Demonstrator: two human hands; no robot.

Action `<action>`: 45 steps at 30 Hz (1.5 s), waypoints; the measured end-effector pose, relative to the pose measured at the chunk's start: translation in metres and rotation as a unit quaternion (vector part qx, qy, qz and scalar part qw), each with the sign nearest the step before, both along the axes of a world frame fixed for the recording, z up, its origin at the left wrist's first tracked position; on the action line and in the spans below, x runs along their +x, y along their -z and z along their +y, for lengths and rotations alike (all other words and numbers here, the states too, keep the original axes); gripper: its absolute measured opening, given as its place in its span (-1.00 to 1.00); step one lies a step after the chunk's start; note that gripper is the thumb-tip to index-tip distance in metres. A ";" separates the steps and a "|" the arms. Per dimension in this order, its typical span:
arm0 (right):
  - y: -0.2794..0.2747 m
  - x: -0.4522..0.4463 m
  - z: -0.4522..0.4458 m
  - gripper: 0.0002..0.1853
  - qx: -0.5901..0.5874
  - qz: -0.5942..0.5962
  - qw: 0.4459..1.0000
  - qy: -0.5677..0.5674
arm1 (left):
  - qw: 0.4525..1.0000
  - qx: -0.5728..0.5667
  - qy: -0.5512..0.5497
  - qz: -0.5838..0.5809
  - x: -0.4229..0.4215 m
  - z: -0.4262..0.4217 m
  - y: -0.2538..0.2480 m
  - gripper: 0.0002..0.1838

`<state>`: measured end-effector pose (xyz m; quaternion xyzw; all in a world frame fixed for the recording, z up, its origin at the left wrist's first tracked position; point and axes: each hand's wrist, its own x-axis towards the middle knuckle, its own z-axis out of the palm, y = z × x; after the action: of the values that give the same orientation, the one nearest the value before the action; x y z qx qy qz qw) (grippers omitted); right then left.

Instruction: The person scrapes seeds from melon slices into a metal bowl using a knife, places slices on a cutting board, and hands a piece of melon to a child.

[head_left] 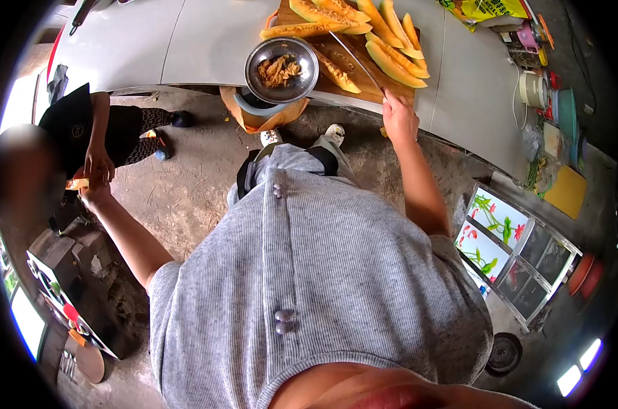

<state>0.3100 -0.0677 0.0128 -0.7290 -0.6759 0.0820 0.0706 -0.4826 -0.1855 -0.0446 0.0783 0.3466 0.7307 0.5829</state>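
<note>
My right hand (400, 119) is closed round the handle of a knife (358, 60), whose blade reaches up and left over a wooden cutting board (363, 94). Orange melon slices (394, 63) lie on the board, some with seeds along them. Left of the board is a metal bowl (252, 80) holding orange melon pulp and seeds. Out to the left, my left hand (95, 193) is at a small orange piece (77, 184), close to another person's hand (99, 163). Which of the two hands holds the piece I cannot tell.
Another person in dark clothes (121, 133) stands at the left. A lined bin (263, 121) is below the bowl at the edge of the white table (207, 44). A yellow package (486, 9) and containers (532, 90) are at the right. A glass-doored cabinet (513, 252) stands lower right.
</note>
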 end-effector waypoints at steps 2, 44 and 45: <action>0.001 0.004 -0.002 -0.71 -0.009 0.008 1.000 -0.014 | 0.992 -0.076 -0.101 0.004 -0.013 -0.008 0.000 -0.55; 0.005 0.136 0.024 -0.70 -0.088 0.170 0.966 -0.175 | 0.926 -0.027 -0.073 -0.371 0.704 0.170 0.048 -0.68; 0.004 0.136 0.025 -0.70 -0.086 0.169 0.966 -0.176 | 0.925 -0.036 -0.086 -0.369 0.707 0.170 0.047 -0.65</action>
<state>0.4459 -0.0425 0.0087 -0.5771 -0.7625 0.2729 0.1052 0.2241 -0.0157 -0.0918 -0.2480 0.1385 0.7426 0.6065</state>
